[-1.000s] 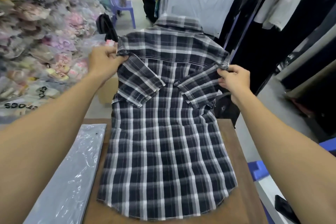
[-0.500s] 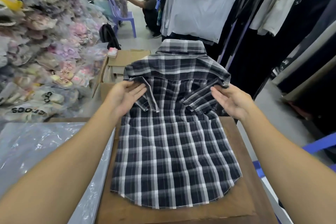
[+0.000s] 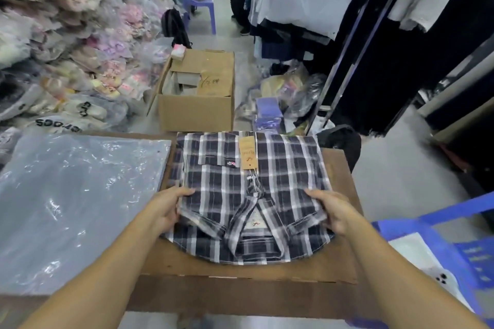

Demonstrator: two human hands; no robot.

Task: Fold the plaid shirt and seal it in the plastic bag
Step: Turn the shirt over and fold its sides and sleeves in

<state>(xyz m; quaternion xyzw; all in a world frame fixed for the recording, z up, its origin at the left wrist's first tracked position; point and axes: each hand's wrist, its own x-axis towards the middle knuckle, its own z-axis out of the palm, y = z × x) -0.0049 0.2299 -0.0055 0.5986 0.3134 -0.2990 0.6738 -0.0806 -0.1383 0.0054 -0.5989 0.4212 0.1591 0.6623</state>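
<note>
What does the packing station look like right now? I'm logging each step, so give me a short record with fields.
shirt: plaid shirt, folded, front up, collar nearest the person, on the wooden table
tag: brown hang tag lying on the shirt's far half
left hand: left hand in a grip on the shirt's left edge
right hand: right hand in a grip on the right edge
bag: plastic bag flat to the left, shirt not inside
behind table: open cardboard box on the floor
</note>
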